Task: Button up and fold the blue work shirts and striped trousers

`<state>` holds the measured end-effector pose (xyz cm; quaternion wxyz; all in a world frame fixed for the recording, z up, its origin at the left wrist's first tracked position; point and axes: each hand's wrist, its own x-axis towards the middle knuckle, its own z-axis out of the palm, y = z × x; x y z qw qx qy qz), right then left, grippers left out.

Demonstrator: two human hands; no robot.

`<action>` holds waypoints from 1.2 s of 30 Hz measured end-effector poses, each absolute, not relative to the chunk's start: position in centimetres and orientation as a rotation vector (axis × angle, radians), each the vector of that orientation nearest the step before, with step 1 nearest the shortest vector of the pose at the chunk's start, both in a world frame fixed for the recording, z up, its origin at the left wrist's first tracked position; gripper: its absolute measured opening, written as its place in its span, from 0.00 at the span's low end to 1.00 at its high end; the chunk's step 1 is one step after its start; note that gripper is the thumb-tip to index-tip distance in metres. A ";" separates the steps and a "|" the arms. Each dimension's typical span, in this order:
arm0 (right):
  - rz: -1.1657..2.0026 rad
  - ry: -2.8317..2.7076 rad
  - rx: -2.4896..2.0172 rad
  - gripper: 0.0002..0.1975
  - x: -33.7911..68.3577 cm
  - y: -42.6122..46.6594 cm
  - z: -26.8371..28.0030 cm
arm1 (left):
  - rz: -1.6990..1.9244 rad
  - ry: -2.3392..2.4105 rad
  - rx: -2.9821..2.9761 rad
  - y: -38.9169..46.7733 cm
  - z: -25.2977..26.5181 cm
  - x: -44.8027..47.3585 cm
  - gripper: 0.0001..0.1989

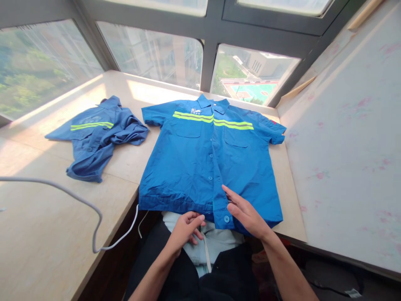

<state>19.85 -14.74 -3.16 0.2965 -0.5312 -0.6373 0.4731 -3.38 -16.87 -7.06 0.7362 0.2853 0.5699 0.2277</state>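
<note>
A blue short-sleeved work shirt (pixel 188 159) with yellow-green reflective stripes lies spread, front side up, on the pale sill, collar toward the window. Buttons run down its front; the lower placket hangs over the near edge with a button at the bottom. My right hand (pixel 246 213) rests on the shirt beside the placket, fingers stretched out and the thumb apart. Just below the hem, my left hand (pixel 188 230) hovers with loosely bent, parted fingers and nothing visible in them. Its fingertips are close to the hem; whether they touch it I cannot tell.
A second blue shirt (pixel 94 133), crumpled, lies at the left on the sill (pixel 37 225). A white cable (pixel 97 217) loops over the left edge. Windows stand behind, and a flower-patterned wall (pixel 344 167) borders the right side.
</note>
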 end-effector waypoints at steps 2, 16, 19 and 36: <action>1.256 -1.678 -1.427 0.39 18.5 -15.7 -3.4 | 0.638 1.211 0.293 -17.2 -7.1 -2.8 0.20; 0.693 -1.691 -1.464 0.11 17.2 -16.4 -2.4 | 0.885 1.141 0.348 -17.0 -4.5 -0.7 0.19; 0.594 -1.742 -1.388 0.12 17.4 -15.9 -1.2 | 0.951 1.185 0.506 -16.3 -3.6 -0.7 0.18; 0.544 -2.044 -1.241 0.14 16.9 -13.0 2.0 | 1.051 1.189 0.756 -14.5 -0.6 -0.3 0.12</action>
